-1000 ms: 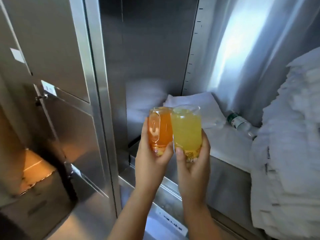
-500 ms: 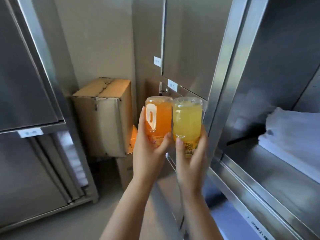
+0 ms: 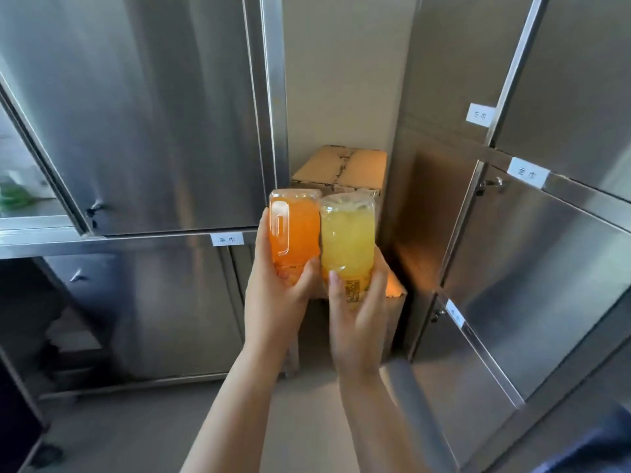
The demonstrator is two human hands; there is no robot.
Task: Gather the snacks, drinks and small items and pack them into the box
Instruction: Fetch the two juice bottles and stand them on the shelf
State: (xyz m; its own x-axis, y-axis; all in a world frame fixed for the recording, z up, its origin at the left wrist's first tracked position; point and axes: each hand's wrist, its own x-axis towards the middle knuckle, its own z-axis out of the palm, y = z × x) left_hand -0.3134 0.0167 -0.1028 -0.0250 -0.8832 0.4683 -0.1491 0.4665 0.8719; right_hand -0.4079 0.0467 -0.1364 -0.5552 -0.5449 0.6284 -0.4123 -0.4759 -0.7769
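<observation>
My left hand (image 3: 276, 302) grips an orange drink bottle (image 3: 293, 230) held up in front of me. Beside it, touching, is a yellow drink bottle (image 3: 346, 233) gripped by my right hand (image 3: 358, 319). Both bottles point away from me with their bases up. Behind them a closed cardboard box (image 3: 339, 165) stands in the gap between two steel cabinets, on top of another carton (image 3: 396, 288).
A steel cabinet (image 3: 153, 114) with closed, labelled doors fills the left. Another steel cabinet (image 3: 546, 250) with labelled doors stands at the right. An open shelf (image 3: 30, 213) at far left holds blurred items. Bare floor (image 3: 136, 431) lies below.
The view has swung left, away from the open shelf with white towels. The cardboard box now sits centred behind the bottles. Both hands keep the same hold on the bottles.
</observation>
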